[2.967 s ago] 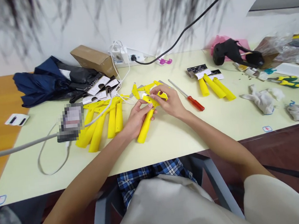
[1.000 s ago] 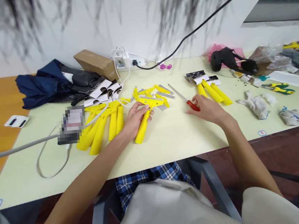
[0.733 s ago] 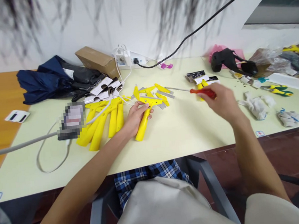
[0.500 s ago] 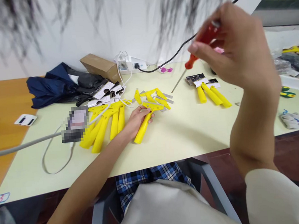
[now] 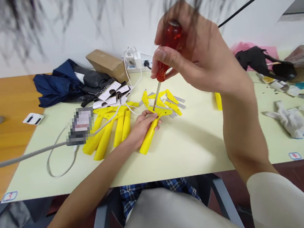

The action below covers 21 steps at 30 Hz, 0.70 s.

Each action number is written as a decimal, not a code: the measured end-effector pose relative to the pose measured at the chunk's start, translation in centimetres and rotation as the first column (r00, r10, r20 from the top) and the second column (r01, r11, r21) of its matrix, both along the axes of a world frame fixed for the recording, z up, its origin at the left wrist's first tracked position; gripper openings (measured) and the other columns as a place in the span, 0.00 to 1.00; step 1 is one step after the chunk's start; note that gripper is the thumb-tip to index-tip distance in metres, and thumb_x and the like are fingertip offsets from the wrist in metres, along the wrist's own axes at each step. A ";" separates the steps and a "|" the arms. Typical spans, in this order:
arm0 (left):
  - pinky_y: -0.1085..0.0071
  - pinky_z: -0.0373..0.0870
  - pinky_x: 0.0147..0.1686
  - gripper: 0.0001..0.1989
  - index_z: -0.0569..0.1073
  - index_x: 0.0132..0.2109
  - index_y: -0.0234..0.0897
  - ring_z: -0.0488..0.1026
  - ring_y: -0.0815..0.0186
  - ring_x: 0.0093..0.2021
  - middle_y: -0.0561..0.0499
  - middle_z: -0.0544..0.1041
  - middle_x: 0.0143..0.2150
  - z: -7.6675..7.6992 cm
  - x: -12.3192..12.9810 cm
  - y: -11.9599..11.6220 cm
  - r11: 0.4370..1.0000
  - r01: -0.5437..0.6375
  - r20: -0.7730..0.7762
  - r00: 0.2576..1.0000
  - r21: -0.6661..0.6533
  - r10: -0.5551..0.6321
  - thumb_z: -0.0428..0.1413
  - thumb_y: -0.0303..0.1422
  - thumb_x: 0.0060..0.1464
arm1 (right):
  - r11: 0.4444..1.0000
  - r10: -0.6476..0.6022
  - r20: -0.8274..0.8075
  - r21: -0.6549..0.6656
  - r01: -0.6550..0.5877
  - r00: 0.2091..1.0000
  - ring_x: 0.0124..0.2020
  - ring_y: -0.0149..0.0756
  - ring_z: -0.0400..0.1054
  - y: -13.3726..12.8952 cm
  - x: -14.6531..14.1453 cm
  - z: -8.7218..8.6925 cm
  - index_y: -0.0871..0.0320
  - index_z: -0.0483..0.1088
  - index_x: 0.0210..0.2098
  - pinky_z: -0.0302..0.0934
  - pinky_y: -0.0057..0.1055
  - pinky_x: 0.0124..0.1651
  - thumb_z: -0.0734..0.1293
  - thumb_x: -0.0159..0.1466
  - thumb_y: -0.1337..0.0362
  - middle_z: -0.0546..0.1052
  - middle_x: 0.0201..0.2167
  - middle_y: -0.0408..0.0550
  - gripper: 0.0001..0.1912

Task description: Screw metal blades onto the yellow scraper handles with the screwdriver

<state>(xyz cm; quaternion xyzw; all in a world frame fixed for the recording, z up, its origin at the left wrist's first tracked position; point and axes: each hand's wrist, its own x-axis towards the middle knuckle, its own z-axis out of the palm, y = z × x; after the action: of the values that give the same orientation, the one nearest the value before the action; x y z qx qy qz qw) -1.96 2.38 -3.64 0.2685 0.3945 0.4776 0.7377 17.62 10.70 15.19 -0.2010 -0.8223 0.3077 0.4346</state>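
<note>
Screwdriver (image 5: 168, 48) raised off the desk and brought down onto the yellow scraper (image 5: 151, 137)

Since the earlier frame, the right hand (image 5: 196, 49) has lifted the screwdriver and swung it in over the middle of the desk (image 5: 190, 153). Its steel shaft now points steeply down, tilted a little to the left, and its tip appears to touch the scraper's yellow head. Exactly how they meet is too small to tell.

The right hand's grip is clamped around the red handle, with the thumb on the near side and the fingers wrapped behind. The wrist is bent and the forearm rises from the near right. Held this upright, the tool looks set to work straight down into the head.

The left hand (image 5: 142, 127) stays low, its forearm coming in from the near left. Its grip is closed around the scraper's handle, which probably steadies the piece against the tip. The scraper lies mid-desk, head far and handle end angled near and left. Whether it rests on the desk or sits just above it, I cannot tell.

To the left lies a fan of yellow handles (image 5: 118, 131). Just beyond the head are loose yellow pieces (image 5: 172, 98) and steel blades (image 5: 180, 100). Farther back sit a cardboard box (image 5: 106, 64) and a power strip (image 5: 136, 61). Off to the right lies a white cloth glove (image 5: 289, 121).
</note>
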 end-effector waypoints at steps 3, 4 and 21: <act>0.74 0.69 0.28 0.17 0.69 0.45 0.38 0.78 0.66 0.37 0.48 0.78 0.38 0.2 0.1 -0.1 1.000 -0.010 0.007 1.000 -0.007 0.010 0.71 0.31 0.62 | 1.000 0.014 0.006 -0.022 -0.014 1.000 0.41 0.54 0.81 1.0 0.1 -0.7 0.43 0.72 0.44 0.78 0.51 0.41 0.80 0.65 0.50 0.82 0.36 0.45 0.16; 0.74 0.69 0.28 0.16 0.69 0.44 0.37 0.78 0.66 0.37 0.48 0.78 0.39 0.3 0.1 -0.1 1.000 -0.014 0.005 1.000 -0.008 0.014 0.71 0.30 0.62 | 1.000 0.015 0.003 -0.021 -0.015 1.000 0.42 0.56 0.81 1.2 0.0 -0.8 0.42 0.72 0.44 0.78 0.52 0.42 0.80 0.64 0.49 0.82 0.36 0.45 0.16; 0.74 0.68 0.29 0.17 0.68 0.44 0.39 0.78 0.66 0.35 0.49 0.77 0.37 1.0 0.2 -0.5 1.000 0.001 0.004 1.000 -0.001 -0.001 0.71 0.28 0.61 | 0.947 -0.219 0.039 0.248 0.203 0.975 0.40 0.45 0.78 0.3 -0.2 -0.7 0.46 0.74 0.40 0.78 0.41 0.45 0.80 0.69 0.47 0.81 0.41 0.43 0.16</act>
<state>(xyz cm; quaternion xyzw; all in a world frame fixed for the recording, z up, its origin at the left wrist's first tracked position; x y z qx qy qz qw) -1.72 1.90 -2.68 0.2676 0.3932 0.4776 0.7387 17.38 10.97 14.54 -0.2433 -0.8413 0.1501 0.4587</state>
